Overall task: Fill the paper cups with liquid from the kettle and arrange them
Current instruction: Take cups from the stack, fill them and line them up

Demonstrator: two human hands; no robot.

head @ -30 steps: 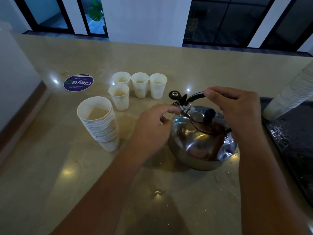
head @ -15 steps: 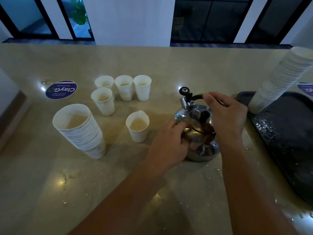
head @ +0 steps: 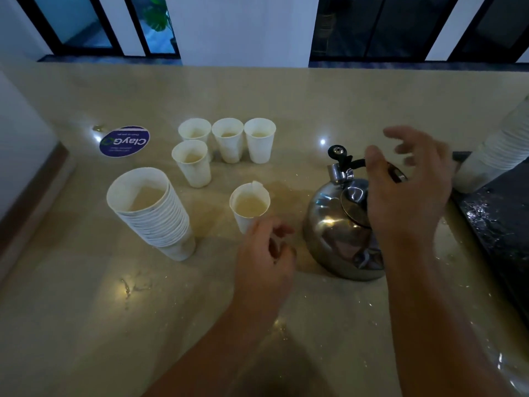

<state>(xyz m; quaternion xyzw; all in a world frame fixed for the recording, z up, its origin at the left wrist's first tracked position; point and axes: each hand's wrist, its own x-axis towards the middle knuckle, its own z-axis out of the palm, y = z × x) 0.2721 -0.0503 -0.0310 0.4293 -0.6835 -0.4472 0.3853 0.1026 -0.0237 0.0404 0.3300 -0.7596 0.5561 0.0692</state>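
Kettle (head: 340, 224) under open right hand (head: 406, 190), ungripped.

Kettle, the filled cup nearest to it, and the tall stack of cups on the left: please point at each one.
kettle (head: 329, 224), head view, on its steel body.
filled cup (head: 246, 222), head view, on its wall.
stack of cups (head: 160, 222), head view, on its rims.

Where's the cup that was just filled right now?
In the head view, the filled cup stands alone centre-counter, between the cup stack and the kettle, with the left hand just below it.
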